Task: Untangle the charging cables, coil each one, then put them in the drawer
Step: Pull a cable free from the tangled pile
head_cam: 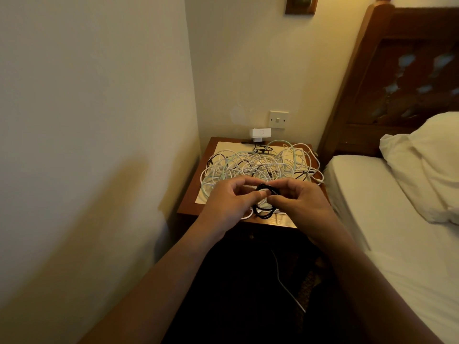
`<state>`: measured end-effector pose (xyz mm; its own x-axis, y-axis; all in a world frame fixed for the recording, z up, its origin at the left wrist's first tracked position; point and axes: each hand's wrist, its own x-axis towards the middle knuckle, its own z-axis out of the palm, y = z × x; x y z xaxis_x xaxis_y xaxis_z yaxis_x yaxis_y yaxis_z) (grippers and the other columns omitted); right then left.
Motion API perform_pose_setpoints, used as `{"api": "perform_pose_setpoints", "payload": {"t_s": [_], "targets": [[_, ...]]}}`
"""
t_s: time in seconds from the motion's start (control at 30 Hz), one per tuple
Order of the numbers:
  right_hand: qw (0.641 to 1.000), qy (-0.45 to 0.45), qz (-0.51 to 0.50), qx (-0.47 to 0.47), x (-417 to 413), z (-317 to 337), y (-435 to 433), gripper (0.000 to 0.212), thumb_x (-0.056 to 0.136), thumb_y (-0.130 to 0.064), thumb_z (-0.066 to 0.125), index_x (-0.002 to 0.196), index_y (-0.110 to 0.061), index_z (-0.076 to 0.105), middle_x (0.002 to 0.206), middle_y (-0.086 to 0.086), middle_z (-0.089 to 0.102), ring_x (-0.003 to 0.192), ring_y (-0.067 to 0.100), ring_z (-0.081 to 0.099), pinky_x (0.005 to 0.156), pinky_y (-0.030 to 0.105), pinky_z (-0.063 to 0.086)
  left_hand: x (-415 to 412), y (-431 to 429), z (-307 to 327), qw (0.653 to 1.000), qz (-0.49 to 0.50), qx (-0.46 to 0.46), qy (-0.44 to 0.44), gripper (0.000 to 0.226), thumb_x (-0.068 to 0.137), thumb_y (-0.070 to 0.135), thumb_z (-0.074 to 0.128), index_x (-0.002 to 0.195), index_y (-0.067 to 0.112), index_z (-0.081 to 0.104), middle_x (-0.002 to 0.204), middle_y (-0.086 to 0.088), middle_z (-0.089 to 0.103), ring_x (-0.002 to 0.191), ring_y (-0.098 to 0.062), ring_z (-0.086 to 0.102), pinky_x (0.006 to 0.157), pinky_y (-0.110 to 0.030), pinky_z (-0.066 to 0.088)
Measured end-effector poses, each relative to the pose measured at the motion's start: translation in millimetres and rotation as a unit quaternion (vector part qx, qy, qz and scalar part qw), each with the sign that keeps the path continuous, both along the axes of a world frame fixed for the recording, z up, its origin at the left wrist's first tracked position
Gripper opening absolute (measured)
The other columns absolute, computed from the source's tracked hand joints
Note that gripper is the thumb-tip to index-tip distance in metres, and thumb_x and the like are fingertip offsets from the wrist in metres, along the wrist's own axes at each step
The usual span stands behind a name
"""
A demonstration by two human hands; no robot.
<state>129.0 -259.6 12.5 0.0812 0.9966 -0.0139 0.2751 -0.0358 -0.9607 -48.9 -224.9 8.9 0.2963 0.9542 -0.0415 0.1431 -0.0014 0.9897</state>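
Coil of black cable pinched in grip of left hand, right hand, over nightstand front edge.

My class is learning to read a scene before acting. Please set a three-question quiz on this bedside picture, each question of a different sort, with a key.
1. Multiple choice: what do the left hand and the right hand hold between them?
A) a white plug
B) a black cable in loops
C) a pillow corner
2. True or false: the tangle of pale cables lies on the nightstand.
3. Fill in: the white adapter sits at the nightstand's ____ edge, below the wall switch.

Key: 1 B; 2 true; 3 back.
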Motion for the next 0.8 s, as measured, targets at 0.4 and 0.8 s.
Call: {"api": "perform_pose_setpoints", "payload": {"t_s": [0.4, 0.8], "targets": [[0.997, 0.010, -0.071, 0.037, -5, -13, -4, 0.033, 0.093, -0.014, 0.074, 0.125, -0.021, 0.066, 0.095, -0.001, 0.077, 0.081, 0.009, 0.075, 0.068, 0.023, 0.060, 9, -11, -8, 0.990, 0.092, -0.043, -0.103, 0.025, 0.092, 0.000, 0.071, 0.110, 0.017, 0.076, 0.091, -0.008, 0.078, 0.078, -0.016, 0.075, 0.074, -0.030, 0.063], [0.986, -0.079, -0.126, 0.080, -11, -23, -7, 0.012, 0.095, -0.020, 0.072, 0.104, -0.025, 0.068, 0.082, -0.003, 0.075, 0.068, 0.006, 0.072, 0.062, 0.026, 0.061, 6, -11, -17, 0.992, 0.098, -0.034, -0.070, 0.014, 0.088, 0.002, 0.076, 0.097, 0.012, 0.075, 0.091, -0.011, 0.077, 0.085, -0.023, 0.076, 0.085, -0.044, 0.063]]}}
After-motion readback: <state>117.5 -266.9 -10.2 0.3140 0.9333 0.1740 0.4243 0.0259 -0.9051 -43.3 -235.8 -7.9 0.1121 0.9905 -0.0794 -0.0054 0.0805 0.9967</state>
